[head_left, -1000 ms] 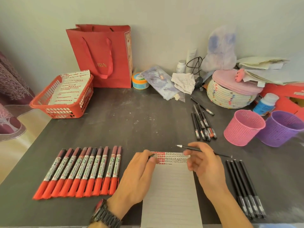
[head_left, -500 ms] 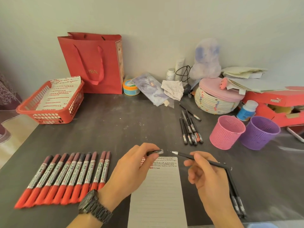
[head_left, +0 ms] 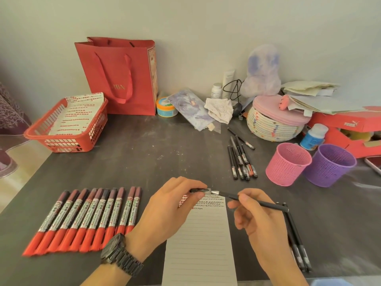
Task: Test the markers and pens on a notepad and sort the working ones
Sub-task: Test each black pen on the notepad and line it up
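A lined notepad point(head_left: 201, 244) lies at the table's front edge, with red and black test marks along its top. My right hand point(head_left: 257, 221) pinches a thin black pen point(head_left: 261, 203) above the pad, tip pointing left. My left hand point(head_left: 171, 207) pinches the pen's black cap point(head_left: 199, 190), and the pen tip sits at the cap's mouth. A row of several red markers point(head_left: 88, 219) lies to the left of the pad. Several black pens point(head_left: 296, 244) lie to the right of my right hand, partly hidden by it. Another group of black pens point(head_left: 241, 159) lies farther back.
A pink cup point(head_left: 287, 164) and a purple cup point(head_left: 328, 165) stand at the right. A red basket point(head_left: 68, 124) with marked paper sits at back left beside a red paper bag point(head_left: 121, 77). A woven basket point(head_left: 274, 122), bottles, papers and a red shoebox point(head_left: 348, 129) crowd the back right.
My hands have come together: the pen tip, apart from the cap before, now meets the cap's opening. The view has shifted slightly.
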